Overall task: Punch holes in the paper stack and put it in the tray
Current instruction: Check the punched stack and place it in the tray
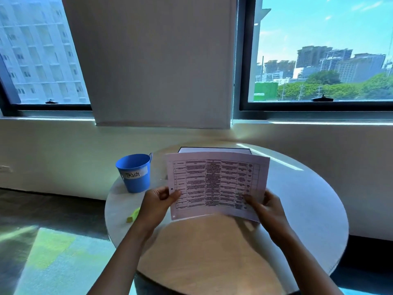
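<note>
The paper stack (pixel 217 184), printed with a table, is held up above the round table (pixel 308 199) in landscape position. Punched holes show along its left edge. My left hand (pixel 158 204) grips the lower left corner, thumb on top. My right hand (pixel 265 207) grips the lower right corner. Behind the stack, at the table's far side, the dark-rimmed tray (pixel 214 149) is mostly hidden by the paper. A yellow-green object (pixel 133 215), possibly the hole punch, lies on the table left of my left wrist and is partly covered by it.
A blue bucket (pixel 135 172) labelled "Trash" stands at the table's far left. A white wall with windows and a lowered blind runs behind the table. Carpeted floor lies to the left.
</note>
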